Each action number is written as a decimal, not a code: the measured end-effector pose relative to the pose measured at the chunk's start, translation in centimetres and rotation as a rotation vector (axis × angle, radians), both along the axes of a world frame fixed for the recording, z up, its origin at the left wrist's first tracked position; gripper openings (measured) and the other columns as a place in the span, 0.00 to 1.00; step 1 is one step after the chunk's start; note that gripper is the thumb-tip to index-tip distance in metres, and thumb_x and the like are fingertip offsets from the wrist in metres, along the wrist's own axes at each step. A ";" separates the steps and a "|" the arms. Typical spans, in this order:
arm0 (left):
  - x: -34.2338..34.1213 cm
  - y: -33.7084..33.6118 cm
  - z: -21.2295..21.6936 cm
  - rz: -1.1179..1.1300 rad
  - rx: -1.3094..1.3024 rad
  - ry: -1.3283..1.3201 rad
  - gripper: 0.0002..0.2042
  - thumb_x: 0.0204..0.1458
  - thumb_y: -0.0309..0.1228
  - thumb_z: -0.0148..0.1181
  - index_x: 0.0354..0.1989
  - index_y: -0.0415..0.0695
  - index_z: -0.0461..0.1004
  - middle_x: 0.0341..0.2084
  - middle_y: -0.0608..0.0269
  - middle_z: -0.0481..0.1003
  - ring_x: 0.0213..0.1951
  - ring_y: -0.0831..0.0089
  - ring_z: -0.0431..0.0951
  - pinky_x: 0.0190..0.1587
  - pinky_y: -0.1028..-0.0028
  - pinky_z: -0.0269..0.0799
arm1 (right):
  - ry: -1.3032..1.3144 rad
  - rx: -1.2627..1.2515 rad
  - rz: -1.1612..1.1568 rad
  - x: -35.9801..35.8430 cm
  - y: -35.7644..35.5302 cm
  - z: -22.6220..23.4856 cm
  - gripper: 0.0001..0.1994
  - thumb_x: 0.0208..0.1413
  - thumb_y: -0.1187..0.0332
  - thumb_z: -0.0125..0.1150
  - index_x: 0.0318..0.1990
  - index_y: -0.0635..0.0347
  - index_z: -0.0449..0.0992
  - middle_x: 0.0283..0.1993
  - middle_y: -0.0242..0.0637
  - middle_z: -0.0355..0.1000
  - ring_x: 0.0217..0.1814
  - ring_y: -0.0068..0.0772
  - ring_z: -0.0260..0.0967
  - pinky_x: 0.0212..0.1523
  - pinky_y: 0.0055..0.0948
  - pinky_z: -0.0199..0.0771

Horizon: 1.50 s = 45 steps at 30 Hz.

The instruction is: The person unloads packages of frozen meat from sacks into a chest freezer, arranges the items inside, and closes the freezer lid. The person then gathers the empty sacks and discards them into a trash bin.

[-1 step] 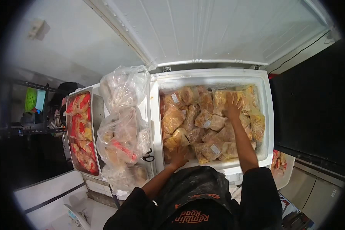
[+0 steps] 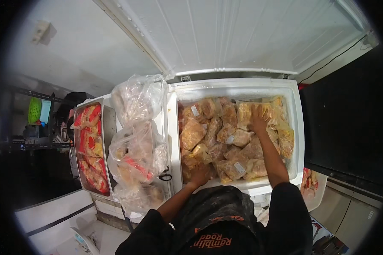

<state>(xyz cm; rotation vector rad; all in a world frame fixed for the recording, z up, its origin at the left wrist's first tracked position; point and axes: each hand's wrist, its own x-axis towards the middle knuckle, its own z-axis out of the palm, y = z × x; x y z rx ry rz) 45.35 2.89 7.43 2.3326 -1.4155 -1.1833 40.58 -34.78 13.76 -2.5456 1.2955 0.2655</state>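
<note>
An open white chest freezer is filled with several clear bags of yellow-brown frozen food. My right hand reaches deep in and lies flat on a bag near the far right, fingers spread. My left hand rests on the bags at the near left edge of the freezer, its fingers curled over a packet; whether it grips is unclear. The raised lid stands behind.
Large clear plastic bags of food are piled on a surface left of the freezer. A metal tray with red and yellow packets sits further left. A dark shelf with a green basket stands at far left. A dark wall lies right.
</note>
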 end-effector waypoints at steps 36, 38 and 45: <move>11.4 10.2 26.2 0.947 -0.130 -1.234 0.44 0.36 0.45 0.70 0.61 0.38 0.55 0.55 0.35 0.58 0.57 0.46 0.58 0.59 0.55 0.51 | -1.036 0.629 0.693 17.4 28.3 9.7 0.55 0.29 0.42 0.71 0.67 0.50 0.49 0.70 0.49 0.38 0.69 0.56 0.40 0.64 0.57 0.41; 13.3 12.3 24.6 1.019 -0.095 -1.257 0.49 0.34 0.49 0.70 0.63 0.36 0.51 0.56 0.33 0.56 0.58 0.44 0.57 0.60 0.55 0.50 | -0.907 0.559 0.680 18.8 32.7 12.7 0.51 0.33 0.44 0.70 0.66 0.49 0.51 0.67 0.48 0.48 0.69 0.57 0.43 0.61 0.63 0.42; 11.3 12.0 26.1 1.168 -0.773 -0.685 0.29 0.51 0.25 0.59 0.62 0.44 0.56 0.34 0.55 0.75 0.35 0.71 0.74 0.39 0.72 0.69 | -0.936 0.671 0.947 18.4 31.2 7.4 0.19 0.47 0.59 0.62 0.47 0.50 0.73 0.55 0.33 0.64 0.62 0.44 0.56 0.54 0.61 0.50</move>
